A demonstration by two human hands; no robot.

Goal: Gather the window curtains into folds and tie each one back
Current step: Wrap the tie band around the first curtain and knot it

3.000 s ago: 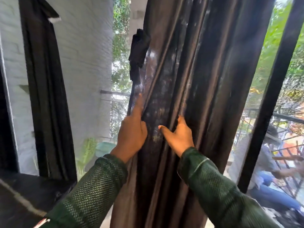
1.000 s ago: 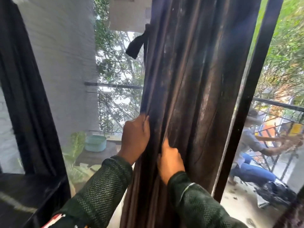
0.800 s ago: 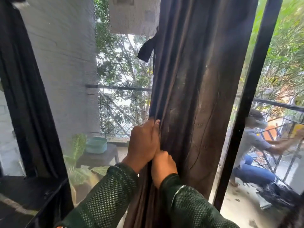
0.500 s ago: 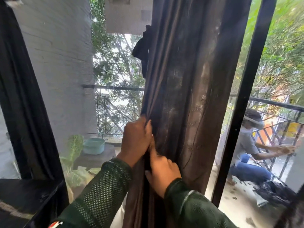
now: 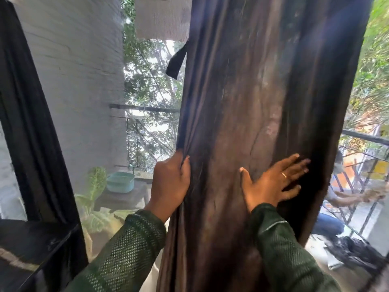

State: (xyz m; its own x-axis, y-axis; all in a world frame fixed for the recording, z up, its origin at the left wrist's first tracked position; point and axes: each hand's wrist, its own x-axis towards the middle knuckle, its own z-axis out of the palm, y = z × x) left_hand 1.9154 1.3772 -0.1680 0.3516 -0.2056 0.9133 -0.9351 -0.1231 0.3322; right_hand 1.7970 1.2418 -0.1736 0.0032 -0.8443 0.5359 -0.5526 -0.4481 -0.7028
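- Gripping the left edge of a dark brown curtain (image 5: 252, 123), the person's left hand (image 5: 171, 182) has its fingers curled round a bunch of gathered cloth, while the right hand (image 5: 271, 182) lies flat on the fabric's face, fingers spread wide, a ring on one of them.
- Hanging in front of the window at centre frame, the curtain is loosely bunched, and its right part is not yet pulled into folds.
- Dangling beside the curtain's upper left edge, a short black tie strap (image 5: 176, 63) hangs loose and well above both hands; nothing is tied yet.
- Judging from the smooth, faintly shiny weave, the cloth looks slippery: pleats pinched by the left hand could slide out if the grip loosens while the other hand sweeps more fabric across.
- Reaching up for the strap would likely free one hand from the bundle, and the gathered folds could fall open again.
- Pulling down hard might strain the hanging at the top, which is out of view.
- Draping in long, soft vertical creases, the material appears thin and limp; a second dark curtain (image 5: 29, 123) hangs at far left.
- Covering both forearms, green mesh sleeves (image 5: 126, 249) show an open, net-like knit.
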